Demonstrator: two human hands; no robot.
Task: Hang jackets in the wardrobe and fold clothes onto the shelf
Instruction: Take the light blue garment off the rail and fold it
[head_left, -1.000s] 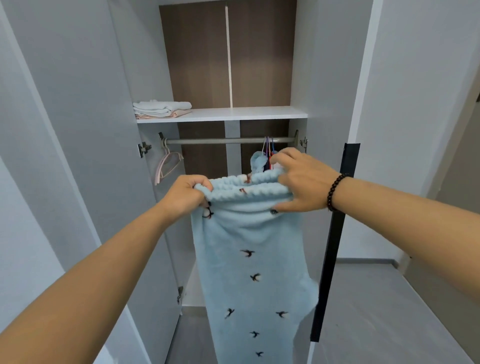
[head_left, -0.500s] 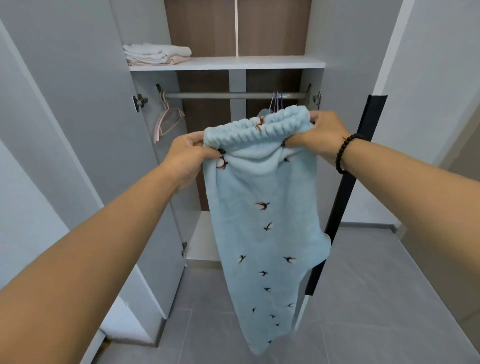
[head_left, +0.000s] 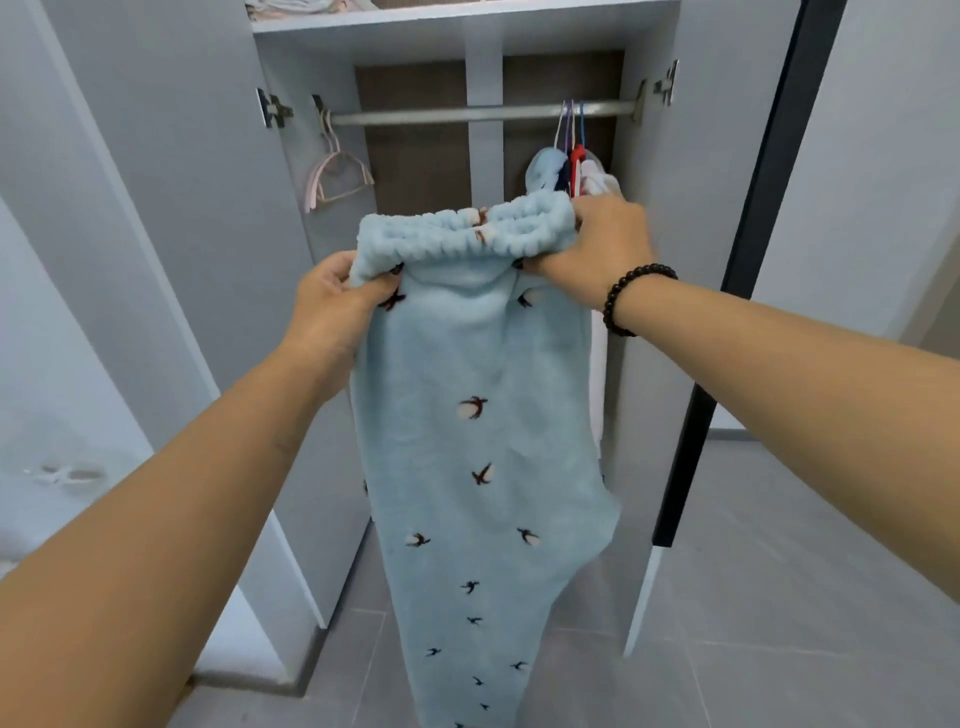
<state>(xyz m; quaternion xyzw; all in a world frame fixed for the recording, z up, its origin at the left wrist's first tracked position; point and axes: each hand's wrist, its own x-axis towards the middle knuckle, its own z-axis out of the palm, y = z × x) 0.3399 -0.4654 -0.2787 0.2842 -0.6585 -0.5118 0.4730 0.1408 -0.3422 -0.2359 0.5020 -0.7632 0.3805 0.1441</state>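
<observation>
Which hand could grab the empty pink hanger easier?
Probably the left hand. It holds the blue pants on the side nearer the pink hanger; the right hand is by the hung clothes.

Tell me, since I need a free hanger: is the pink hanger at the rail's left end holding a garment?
No, the pink hanger hangs bare from the rail.

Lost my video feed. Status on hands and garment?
Left hand, right hand grip waistband. Light blue fleece bird-print trousers hang unfolded before wardrobe. Nothing blocking.
</observation>
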